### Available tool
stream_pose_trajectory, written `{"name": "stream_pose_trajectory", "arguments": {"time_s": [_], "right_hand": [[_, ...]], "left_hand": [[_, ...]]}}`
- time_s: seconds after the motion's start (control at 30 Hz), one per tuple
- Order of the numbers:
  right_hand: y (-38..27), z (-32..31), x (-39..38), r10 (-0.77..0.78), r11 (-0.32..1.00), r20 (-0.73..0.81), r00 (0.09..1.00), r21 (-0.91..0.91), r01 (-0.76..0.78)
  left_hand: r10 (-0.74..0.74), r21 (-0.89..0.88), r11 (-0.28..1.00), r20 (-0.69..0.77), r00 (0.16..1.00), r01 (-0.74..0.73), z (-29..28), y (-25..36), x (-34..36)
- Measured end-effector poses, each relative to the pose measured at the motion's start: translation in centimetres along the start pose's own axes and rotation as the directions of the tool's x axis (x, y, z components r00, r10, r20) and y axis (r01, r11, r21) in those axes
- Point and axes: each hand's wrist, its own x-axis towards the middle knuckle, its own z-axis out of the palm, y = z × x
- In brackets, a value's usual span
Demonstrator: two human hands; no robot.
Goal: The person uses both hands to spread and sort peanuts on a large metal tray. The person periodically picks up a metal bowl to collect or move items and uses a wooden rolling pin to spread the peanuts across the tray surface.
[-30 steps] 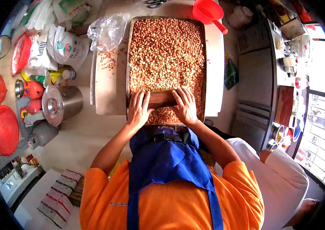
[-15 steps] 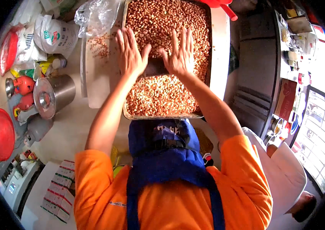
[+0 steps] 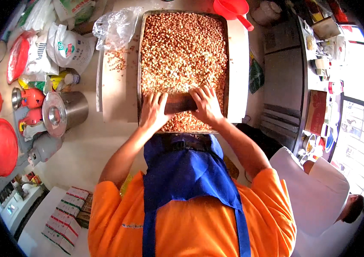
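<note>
A long metal tray [image 3: 140, 64] lies in front of me, filled with reddish-skinned peanuts [image 3: 184, 43]. Many of them, mostly from the middle toward the near end, show pale where skins are off or kernels are split. On the peanuts near the tray's close end rests a dark brown block, seemingly wooden [image 3: 179, 103]. My left hand [image 3: 153, 112] grips its left end, fingers bent over the top. At the other end my right hand [image 3: 208, 107] holds it likewise. The block's underside is hidden.
A clear plastic bag [image 3: 115, 28] and loose skins lie left of the tray on the table. Beyond its far right corner is a red scoop-like vessel [image 3: 233, 9]. A steel pot [image 3: 75, 109] stands at left. Somebody in white [image 3: 306, 188] is close on my right.
Both hands have come toward me with the block, from mid-tray to its near end. Their spread fingers are now bent over it. More pale kernels show in the middle.
</note>
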Motion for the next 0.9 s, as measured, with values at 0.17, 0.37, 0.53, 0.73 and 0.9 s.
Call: {"name": "stream_pose_trajectory", "arguments": {"time_s": [0.17,0.37,0.53,0.73,0.9], "right_hand": [[-0.9,2.7,-6.2,0.09,0.996,-0.075,0.993,-0.009,-0.091],[3.6,1.9,7.4,0.321,0.92,-0.183,0.929,-0.175,-0.352],[6.2,2.3,15.1,0.184,0.972,-0.253,0.95,-0.096,-0.214],[0.4,4.6,-0.2,0.203,0.977,-0.214,0.956,-0.018,-0.212],[0.6,4.0,-3.0,0.107,0.99,0.027,0.994,-0.1,-0.104]], "left_hand": [[0.054,-0.084,0.994,-0.147,0.988,-0.067,3.4,0.9,-3.9],[-0.078,0.019,0.996,-0.303,0.95,0.087,0.4,-1.2,11.6],[-0.201,-0.112,0.98,-0.475,0.857,0.167,0.7,-6.8,18.2],[-0.073,0.08,0.991,-0.323,0.944,0.104,4.0,0.2,3.5],[-0.062,0.017,0.998,-0.1,0.993,0.064,3.7,-0.1,-1.1]]}}
